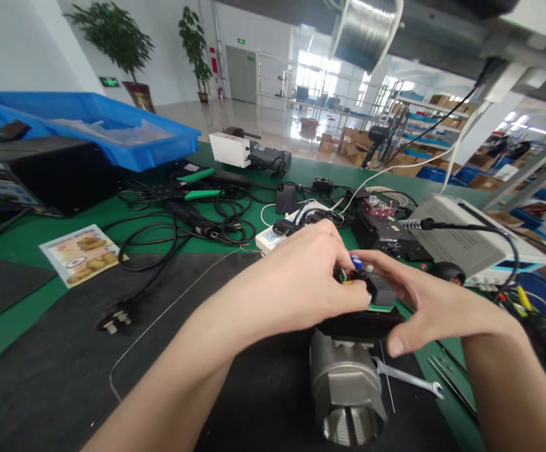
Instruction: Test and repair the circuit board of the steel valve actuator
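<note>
A metal valve body (346,376) with a hex-shaped threaded end stands on the black mat, its opening facing me. On top of it is a black housing (358,324) carrying a green circuit board (380,307) with black, blue and yellow parts. My left hand (315,276) reaches over the board's left side, thumb and fingers closed on it; the exact grip point is hidden. Around the right side curves my right hand (423,298), its fingers behind the board and its thumb by the housing's right corner. An open-end wrench (409,378) lies right of the valve.
Tweezers (452,386) lie at the right on the green bench. Behind stand a soldering station (386,235), a grey instrument (477,242) and coiled black cables (230,216). A blue tray (136,147) and a picture card (82,254) are at left. A solder spool (366,34) hangs overhead.
</note>
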`<state>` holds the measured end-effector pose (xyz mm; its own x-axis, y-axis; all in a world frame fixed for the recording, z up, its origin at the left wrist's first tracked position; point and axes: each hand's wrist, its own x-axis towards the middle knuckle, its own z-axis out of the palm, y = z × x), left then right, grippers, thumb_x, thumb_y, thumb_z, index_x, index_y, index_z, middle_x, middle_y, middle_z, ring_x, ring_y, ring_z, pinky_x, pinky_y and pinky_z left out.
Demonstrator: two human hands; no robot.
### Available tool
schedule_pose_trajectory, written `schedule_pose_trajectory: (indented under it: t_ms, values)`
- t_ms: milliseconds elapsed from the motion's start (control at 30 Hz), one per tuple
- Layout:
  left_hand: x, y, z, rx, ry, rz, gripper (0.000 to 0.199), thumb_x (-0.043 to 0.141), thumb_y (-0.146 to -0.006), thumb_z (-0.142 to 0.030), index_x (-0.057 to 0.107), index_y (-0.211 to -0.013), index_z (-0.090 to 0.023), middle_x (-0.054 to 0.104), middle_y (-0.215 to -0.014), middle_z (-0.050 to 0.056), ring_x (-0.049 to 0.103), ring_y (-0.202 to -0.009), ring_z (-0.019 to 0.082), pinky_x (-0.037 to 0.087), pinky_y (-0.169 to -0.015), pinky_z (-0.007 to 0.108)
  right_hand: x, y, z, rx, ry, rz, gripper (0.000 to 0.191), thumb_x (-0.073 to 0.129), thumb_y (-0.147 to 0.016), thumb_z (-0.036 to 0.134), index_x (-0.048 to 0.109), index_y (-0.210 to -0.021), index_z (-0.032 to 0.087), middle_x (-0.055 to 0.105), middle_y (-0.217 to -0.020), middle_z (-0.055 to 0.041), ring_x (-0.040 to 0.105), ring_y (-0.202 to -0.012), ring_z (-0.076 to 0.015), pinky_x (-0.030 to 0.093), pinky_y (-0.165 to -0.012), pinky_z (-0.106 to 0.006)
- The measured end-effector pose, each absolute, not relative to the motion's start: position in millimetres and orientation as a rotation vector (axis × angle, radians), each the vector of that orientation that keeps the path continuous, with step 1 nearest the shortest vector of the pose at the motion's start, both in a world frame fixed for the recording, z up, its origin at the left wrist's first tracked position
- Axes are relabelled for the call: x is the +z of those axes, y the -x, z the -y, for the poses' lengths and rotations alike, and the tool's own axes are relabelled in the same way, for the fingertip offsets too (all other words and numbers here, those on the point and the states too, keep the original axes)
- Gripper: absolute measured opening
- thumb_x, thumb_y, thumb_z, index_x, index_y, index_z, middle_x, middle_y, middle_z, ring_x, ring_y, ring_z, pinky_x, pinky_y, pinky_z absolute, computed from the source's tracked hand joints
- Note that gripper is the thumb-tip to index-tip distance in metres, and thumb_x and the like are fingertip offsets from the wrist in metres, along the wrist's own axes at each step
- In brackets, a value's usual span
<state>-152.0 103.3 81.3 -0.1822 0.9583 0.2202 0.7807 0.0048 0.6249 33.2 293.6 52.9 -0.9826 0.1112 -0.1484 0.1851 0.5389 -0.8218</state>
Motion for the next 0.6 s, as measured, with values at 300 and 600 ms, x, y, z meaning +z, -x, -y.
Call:
schedule_pose_trajectory:
  t_ms: [300,600]
  values:
    - [75.8,100.8,-91.6,0.892,-2.259,-1.905,0.023,0.067,-0.078,-0.043,0.064,-0.071,-0.021,0.057,-0.086,0.007,0.054,-0.083,0.026,0.043,-0.066,0.044,84.3,-67.0,-254.8,-0.722,-0.207,-2.893,0.146,0.101,-0.042,0.048,0.023,-0.165,0.035,0.059,-0.15,-0.0065,0.066,-0.123,-0.0442,0.06,-0.101,-0.044]
    - [89.8,95.9,-96.2,0.638,-2.295,-1.864,0.021,0.057,-0.094,-0.033,0.07,-0.084,-0.02,0.069,-0.097,0.012,0.064,-0.094,0.027,0.042,-0.059,0.042,91.9,-75.0,-300.6,-1.175,-0.597,-2.865,0.081,0.082,-0.08,0.051,0.048,-0.152,0.04,0.064,-0.145,-0.006,0.064,-0.128,-0.0373,0.061,-0.1,-0.046]
